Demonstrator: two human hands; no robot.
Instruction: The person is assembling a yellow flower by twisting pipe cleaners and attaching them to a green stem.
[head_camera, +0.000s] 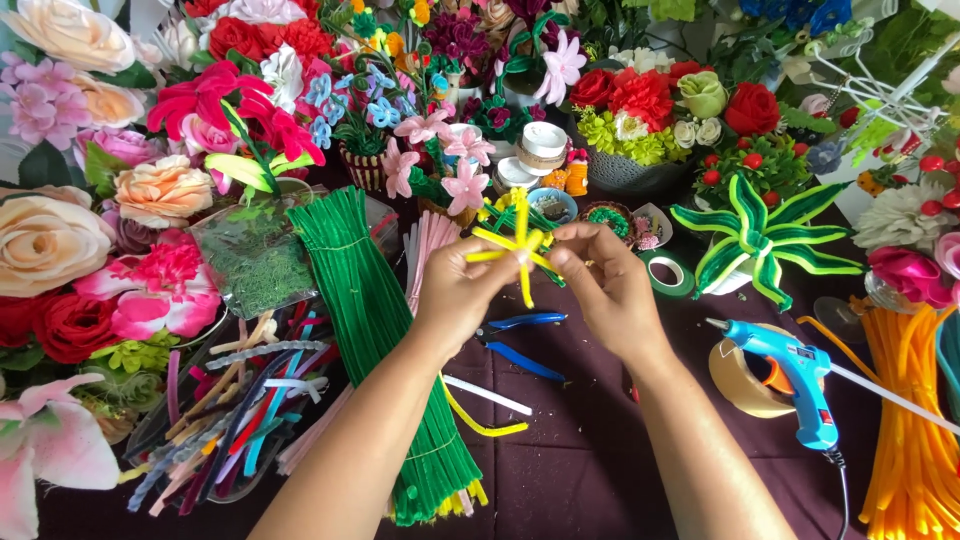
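The yellow pipe-cleaner flower (519, 247), held above the desk (580, 440) with our left hand (468, 290) and right hand (606, 285) fingers pinched shut at its centre, looks feather-light, soft and bendable, so we judge the twisted middle the safest hold.

Crowded worktop, with open room only in the near middle.

The bare dark worktop (590, 440) between the two forearms is free, and a hand could pass there. On the left, the green stem bundle (385, 350) and the tray of mixed stems (225, 410) block the way, with the big flowers (60, 240) behind them. On the right stand the glue gun (795, 375), the tape roll (735, 380) and the orange stems (915, 420), close together. The blue pliers (520, 340) lie just under the hands. The far side is closed by flower pots (640, 130) and the striped plant (760, 240).
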